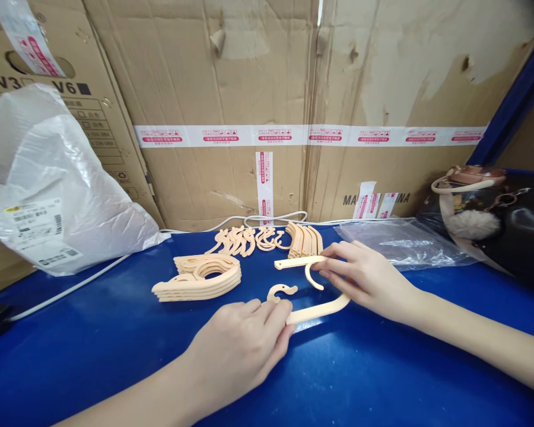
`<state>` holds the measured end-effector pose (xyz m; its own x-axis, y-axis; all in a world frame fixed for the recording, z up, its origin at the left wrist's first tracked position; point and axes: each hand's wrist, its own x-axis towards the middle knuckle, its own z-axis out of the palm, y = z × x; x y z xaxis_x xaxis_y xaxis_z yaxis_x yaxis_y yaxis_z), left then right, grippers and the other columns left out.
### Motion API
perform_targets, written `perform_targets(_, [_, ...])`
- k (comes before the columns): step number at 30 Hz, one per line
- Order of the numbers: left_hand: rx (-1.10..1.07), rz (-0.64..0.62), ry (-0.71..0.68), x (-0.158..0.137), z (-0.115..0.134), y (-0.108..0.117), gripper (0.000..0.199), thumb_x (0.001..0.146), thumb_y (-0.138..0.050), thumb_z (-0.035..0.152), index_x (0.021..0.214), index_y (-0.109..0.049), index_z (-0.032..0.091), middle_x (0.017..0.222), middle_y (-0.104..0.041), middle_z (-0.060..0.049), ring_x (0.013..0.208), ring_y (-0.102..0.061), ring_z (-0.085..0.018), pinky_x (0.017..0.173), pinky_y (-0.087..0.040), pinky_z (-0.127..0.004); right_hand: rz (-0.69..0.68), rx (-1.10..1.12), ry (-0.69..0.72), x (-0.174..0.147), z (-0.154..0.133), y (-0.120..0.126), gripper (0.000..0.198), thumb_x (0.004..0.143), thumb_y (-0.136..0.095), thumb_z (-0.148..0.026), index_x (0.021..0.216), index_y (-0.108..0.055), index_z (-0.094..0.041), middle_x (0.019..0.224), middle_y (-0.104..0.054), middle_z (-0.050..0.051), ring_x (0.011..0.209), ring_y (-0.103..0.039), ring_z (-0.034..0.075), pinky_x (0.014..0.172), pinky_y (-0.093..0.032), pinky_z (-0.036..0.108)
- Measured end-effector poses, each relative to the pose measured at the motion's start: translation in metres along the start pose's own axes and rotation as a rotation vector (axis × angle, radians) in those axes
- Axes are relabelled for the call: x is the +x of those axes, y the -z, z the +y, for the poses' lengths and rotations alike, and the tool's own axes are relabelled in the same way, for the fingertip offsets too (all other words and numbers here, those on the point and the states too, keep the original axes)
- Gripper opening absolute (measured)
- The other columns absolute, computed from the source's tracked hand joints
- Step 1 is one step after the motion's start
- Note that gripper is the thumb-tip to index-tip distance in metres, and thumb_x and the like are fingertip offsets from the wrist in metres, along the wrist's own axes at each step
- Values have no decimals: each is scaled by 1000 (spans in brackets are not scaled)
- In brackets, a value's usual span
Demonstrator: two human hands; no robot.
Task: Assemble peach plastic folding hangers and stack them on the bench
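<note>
My left hand (244, 335) is closed on the near end of a cream plastic hanger arm (318, 312). A small curved hook piece (281, 290) shows just past its fingers; whether they touch it is unclear. From there the arm bends up toward my right hand (360, 273), and its far end is hidden behind that hand. Pinched in the right fingers is a second, straight-looking hanger arm (296, 262), pointing left. A thin curved hook (312, 279) hangs below it at the fingertips. How these pieces join is hidden by the right hand.
Left on the blue table (129, 350) lies a stack of folded hangers (198, 287). Behind are loose hooks (240, 240) and a pile of hanger arms (305, 240). Cardboard (226, 184), a white cable (213, 225), a plastic bag (409, 243) and a stuffed white bag (71, 196) surround them.
</note>
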<state>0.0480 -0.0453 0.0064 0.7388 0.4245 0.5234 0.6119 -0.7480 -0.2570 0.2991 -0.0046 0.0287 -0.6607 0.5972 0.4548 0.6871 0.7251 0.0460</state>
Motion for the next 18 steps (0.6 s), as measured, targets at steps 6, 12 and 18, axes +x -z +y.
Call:
perform_targets(6, [8, 15, 3, -1, 0, 0, 19, 94, -40, 23, 98, -57, 15, 73, -66, -1, 57, -64, -17, 48, -46, -29, 6, -37, 7, 0, -1, -1, 25, 96, -39, -23, 98, -64, -19, 93, -61, 7, 83, -54, 20, 71, -38, 34])
perform_targets(12, [12, 4, -41, 0, 0, 1, 21, 94, -39, 24, 95, -58, 14, 72, -66, -2, 59, -64, -18, 48, -46, -28, -26, -49, 3, 1, -2, -2, 25, 95, -41, -22, 104, -63, -19, 94, -62, 7, 85, -54, 20, 74, -38, 34])
perform_targets(18, [3, -15, -32, 0, 1, 1, 20, 94, -40, 23, 96, -57, 15, 75, -68, -3, 59, -65, -17, 49, -46, -27, -26, -51, 9, 0, -2, -3, 24, 94, -41, -21, 105, -63, -20, 96, -62, 7, 86, -55, 20, 73, -38, 34])
